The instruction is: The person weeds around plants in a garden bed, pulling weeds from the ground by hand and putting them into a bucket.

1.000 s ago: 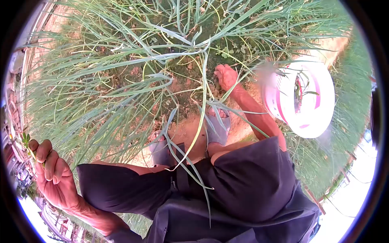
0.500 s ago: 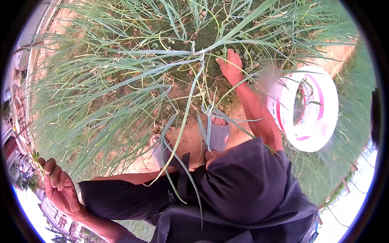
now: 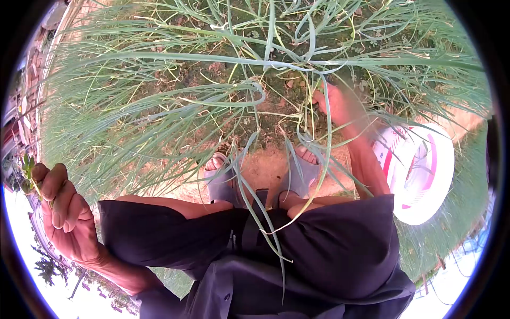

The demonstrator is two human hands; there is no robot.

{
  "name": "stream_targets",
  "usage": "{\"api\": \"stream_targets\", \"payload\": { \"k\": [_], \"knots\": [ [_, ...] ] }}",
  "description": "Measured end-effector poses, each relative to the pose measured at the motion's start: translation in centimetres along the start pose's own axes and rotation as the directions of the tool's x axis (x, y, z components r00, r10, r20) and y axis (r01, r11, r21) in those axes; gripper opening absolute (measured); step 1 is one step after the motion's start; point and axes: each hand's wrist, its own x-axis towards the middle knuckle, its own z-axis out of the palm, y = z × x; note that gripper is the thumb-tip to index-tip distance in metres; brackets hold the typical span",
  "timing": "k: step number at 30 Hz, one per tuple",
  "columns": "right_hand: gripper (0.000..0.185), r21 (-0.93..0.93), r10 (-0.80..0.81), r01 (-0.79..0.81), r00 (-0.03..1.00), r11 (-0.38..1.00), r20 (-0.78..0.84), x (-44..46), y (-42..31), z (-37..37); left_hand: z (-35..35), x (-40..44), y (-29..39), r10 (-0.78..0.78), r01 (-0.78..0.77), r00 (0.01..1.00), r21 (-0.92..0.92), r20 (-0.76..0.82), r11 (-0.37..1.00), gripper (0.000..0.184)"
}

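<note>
My left hand (image 3: 62,212), raised at the lower left, is closed with its fingers curled round a small green leafy weed (image 3: 30,173) whose leaves stick out past the fingertips. Low among the onion plants (image 3: 159,106), my right hand (image 3: 337,103) reaches toward the soil. Its fingers look pinched together near the stems; a long leaf crosses in front and a blur covers part of the hand, so what it grips cannot be made out.
A white bucket with pink and red markings (image 3: 390,154) stands to the right of my right forearm. My sandalled feet (image 3: 220,181) are on bare soil (image 3: 260,175) between the plants. Long onion leaves hang over my knees. Grass lies at the right.
My right hand has shifted a little right and down in view, its fingers drawn closer together. The left hand, with the weed, appears higher and further left. The whole view has swung slightly.
</note>
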Motion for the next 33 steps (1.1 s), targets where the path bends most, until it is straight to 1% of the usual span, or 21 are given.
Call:
{"api": "stream_targets", "payload": {
  "k": [1,3,4,6,7,8,11,12,13,14,16,19,20,23,26,27,28,30,31,32,33],
  "knots": [
    [0.029,-0.194,-0.313,0.301,0.949,0.934,-0.031,0.7,1.8,1.3,-0.2,0.4,-0.1,-0.015,0.017,0.999,-0.060,0.037,0.998,0.031],
    [0.028,-0.402,-0.373,0.378,0.923,0.834,0.094,-0.2,-1.8,2.4,0.3,0.8,0.1,-0.104,0.104,0.994,0.014,0.041,0.994,0.030],
    [0.028,-0.365,-0.376,0.430,0.902,0.826,0.213,0.4,-1.9,3.4,0.1,0.9,0.3,-0.130,0.129,0.989,0.011,0.065,0.992,0.030],
    [0.027,-0.260,-0.364,0.505,0.820,0.823,0.441,1.5,-2.4,5.3,0.5,0.7,0.3,-0.117,0.117,0.993,-0.033,0.005,0.993,0.030],
    [0.026,-0.216,-0.363,0.523,0.782,0.824,0.507,1.8,-2.7,6.6,0.3,0.6,0.4,-0.110,0.108,0.994,-0.056,-0.024,0.993,0.030],
    [0.027,-0.285,-0.181,0.413,0.786,0.865,0.591,1.0,-5.0,7.1,-0.4,0.5,0.6,-0.078,0.078,0.997,-0.055,0.006,0.995,0.031],
    [0.038,-0.331,-0.168,0.388,0.828,0.860,0.534,-0.1,-6.1,10.4,-0.9,0.1,0.6,-0.040,0.045,0.998,-0.089,0.056,0.995,0.029],
    [0.047,-0.483,-0.128,0.419,0.841,0.769,0.526,-0.2,-6.6,11.2,-0.9,-0.2,0.5,-0.018,0.022,0.999,-0.113,0.040,0.993,0.025],
    [0.046,-0.624,-0.230,0.561,0.815,0.544,0.532,0.1,-5.6,12.2,-0.8,-0.4,0.6,-0.031,0.035,0.999,-0.092,0.039,0.995,0.023],
    [0.046,-0.721,-0.321,0.638,0.765,0.270,0.558,0.0,-5.3,13.6,-0.6,-0.5,0.8,-0.045,0.048,0.998,-0.070,0.038,0.996,0.021],
    [0.035,-0.722,-0.553,0.668,0.676,0.181,0.487,0.2,-4.7,14.3,-0.9,-0.7,1.3,-0.059,0.062,0.997,-0.068,0.043,0.996,0.014],
    [0.036,-0.769,-0.426,0.531,0.825,0.356,0.372,1.1,-6.4,15.1,-1.8,-0.7,1.8,-0.095,0.099,0.985,-0.021,0.142,0.995,0.011],
    [0.029,-0.792,-0.414,0.504,0.839,0.346,0.353,1.6,-6.2,15.4,-1.6,-0.7,1.5,-0.078,0.082,0.988,-0.028,0.135,0.996,0.011],
    [0.022,-0.770,-0.453,0.546,0.807,0.329,0.378,2.4,-5.3,15.7,-2.0,-0.4,1.8,-0.148,0.159,0.976,-0.057,0.163,0.986,0.010],
    [0.021,-0.784,-0.477,0.563,0.782,0.261,0.402,2.6,-4.7,15.9,-2.3,-0.8,2.0,-0.073,0.075,0.992,-0.016,0.101,0.997,0.010],
    [0.023,-0.789,-0.487,0.563,0.776,0.245,0.402,2.9,-4.6,16.0,-2.4,-0.8,2.1,-0.086,0.088,0.990,-0.018,0.110,0.996,0.010],
    [0.024,-0.824,-0.453,0.541,0.784,0.166,0.424,3.1,-4.6,16.2,-2.5,-0.8,2.2,-0.097,0.100,0.988,-0.019,0.120,0.995,0.011],
    [0.025,-0.782,-0.491,0.571,0.771,0.249,0.406,3.7,-4.4,16.3,-2.6,-0.7,2.5,-0.142,0.147,0.976,-0.015,0.163,0.989,0.011],
    [0.025,-0.758,-0.512,0.584,0.764,0.290,0.393,4.1,-4.3,16.2,-2.5,-0.7,2.4,-0.128,0.132,0.979,-0.014,0.158,0.991,0.012],
    [0.021,-0.772,-0.485,0.551,0.794,0.318,0.367,4.1,-4.4,16.4,-2.4,-0.8,2.3,-0.114,0.117,0.982,-0.013,0.150,0.993,0.013],
    [0.020,-0.777,-0.472,0.544,0.801,0.317,0.369,4.2,-4.4,16.5,-2.4,-1.0,2.1,-0.100,0.103,0.985,-0.012,0.141,0.995,0.013]
  ]
}}
